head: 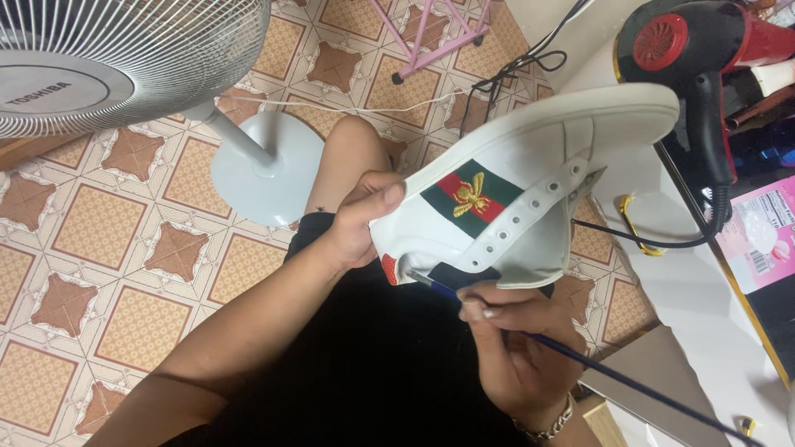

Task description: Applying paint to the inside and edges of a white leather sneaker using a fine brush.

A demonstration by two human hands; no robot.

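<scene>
Left hand (358,223) wrapped round the heel end of a white sneaker (530,178), thumb pressed on the outer side, the other fingers hidden behind. Shoe held up in the air over the lap, tilted, toe pointing up and to the right, heel low beside the left hand. Green and red stripe (466,197) with a small gold bee sewn on it across the side; row of empty lace holes just right of it. Small red patch showing at the heel, next to the left palm.

Right hand (515,348) just below the shoe, fingers pinched tight on a thin blue brush (580,358). Brush tip touching the lower edge of the shoe near the heel; long handle running down and right, out past the wrist. Metal bracelet (548,426) on the right wrist.

Black shorts (373,364) under both hands, bare knee (352,161) beyond the shoe. Patterned tile floor (108,273) to the left, with a white fan (108,58) on its round base near the knee. Pink rack legs (431,33) at the top. White table (704,281) to the right, carrying a black and red hairdryer (704,50) with its cord trailing down, and a pink packet (766,232) near the edge.
</scene>
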